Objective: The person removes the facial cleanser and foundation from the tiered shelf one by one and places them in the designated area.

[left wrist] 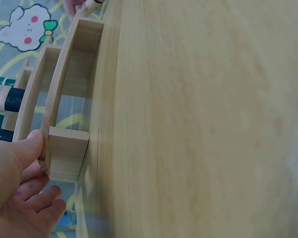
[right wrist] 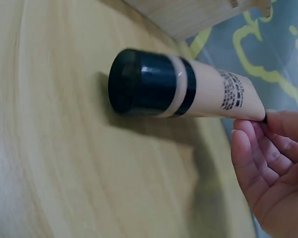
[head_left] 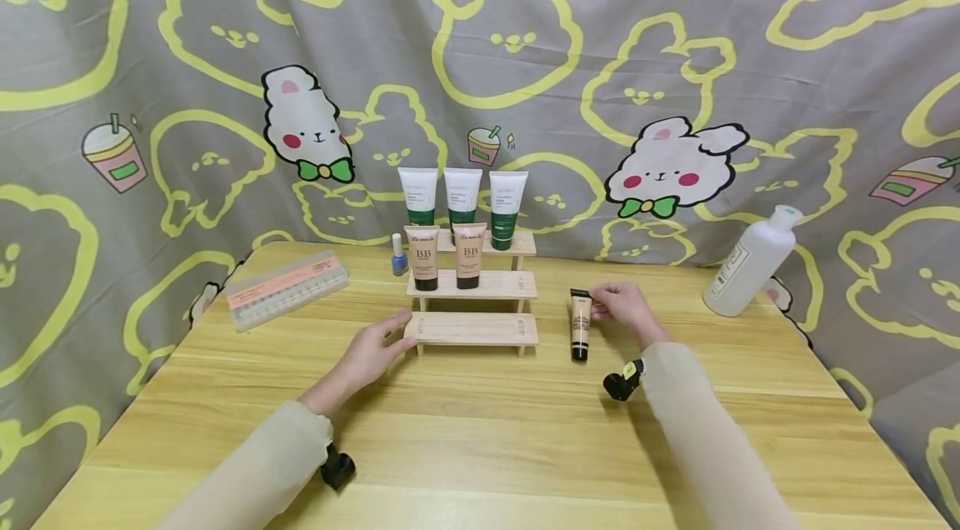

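Note:
My left hand (head_left: 371,353) pinches the left end of the lowest shelf of a three-step wooden display stand (head_left: 472,330); the left wrist view shows the thumb (left wrist: 31,148) over the board's edge and fingers below. To the right of the stand, my right hand (head_left: 626,309) pinches the flat crimped end of a beige BB cream tube (head_left: 581,320). In the right wrist view its black cap (right wrist: 144,82) points away from the hand, over the table. Two BB tubes (head_left: 468,255) stand caps down on the middle step. Three white and green tubes (head_left: 508,209) stand on the top step.
A blue nail polish bottle (head_left: 399,257) stands left of the stand. Further left lies a flat clear case (head_left: 288,292) with a pink label. A white bottle (head_left: 753,262) stands at the right rear. A patterned curtain (head_left: 517,130) hangs behind the wooden table (head_left: 480,438).

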### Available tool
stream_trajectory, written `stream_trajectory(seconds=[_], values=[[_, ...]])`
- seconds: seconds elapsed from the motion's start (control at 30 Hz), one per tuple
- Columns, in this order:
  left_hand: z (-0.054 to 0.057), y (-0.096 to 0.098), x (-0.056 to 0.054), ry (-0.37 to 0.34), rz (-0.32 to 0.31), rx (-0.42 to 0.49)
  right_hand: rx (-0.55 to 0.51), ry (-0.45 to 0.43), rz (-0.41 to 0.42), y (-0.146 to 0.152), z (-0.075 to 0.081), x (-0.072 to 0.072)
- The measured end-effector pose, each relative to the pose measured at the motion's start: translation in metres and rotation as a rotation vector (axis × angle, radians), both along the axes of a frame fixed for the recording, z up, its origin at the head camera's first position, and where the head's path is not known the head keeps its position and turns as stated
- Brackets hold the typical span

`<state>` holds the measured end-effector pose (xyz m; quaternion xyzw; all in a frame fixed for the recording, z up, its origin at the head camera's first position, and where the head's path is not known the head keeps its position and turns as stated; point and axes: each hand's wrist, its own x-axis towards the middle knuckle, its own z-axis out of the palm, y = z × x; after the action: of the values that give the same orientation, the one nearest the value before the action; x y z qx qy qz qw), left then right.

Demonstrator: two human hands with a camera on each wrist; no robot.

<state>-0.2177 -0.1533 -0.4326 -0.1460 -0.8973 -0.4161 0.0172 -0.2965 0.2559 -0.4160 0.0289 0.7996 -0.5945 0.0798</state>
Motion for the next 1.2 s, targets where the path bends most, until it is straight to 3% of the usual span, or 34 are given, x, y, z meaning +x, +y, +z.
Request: stream_trajectory(seconds=[0.57,0.8,0.97,1.2], values=[[0.002,0.001,0.001,0.002,-0.002,-0.002,0.059,-0.101,-0.018,-0.005,-0.014,-0.001],[0.000,0.000,0.000,-0.013,0.007,0.001,0.017,-0.081,0.031,0.005,-0.031,-0.012],[0.000,0.000,0.000,-0.010,0.007,-0.002,0.063,-0.115,-0.018,-0.001,-0.022,-0.005],[0.000,0.000,0.000,-0.005,0.007,-0.008,0.033,-0.129,-0.013,-0.002,-0.015,-0.001]])
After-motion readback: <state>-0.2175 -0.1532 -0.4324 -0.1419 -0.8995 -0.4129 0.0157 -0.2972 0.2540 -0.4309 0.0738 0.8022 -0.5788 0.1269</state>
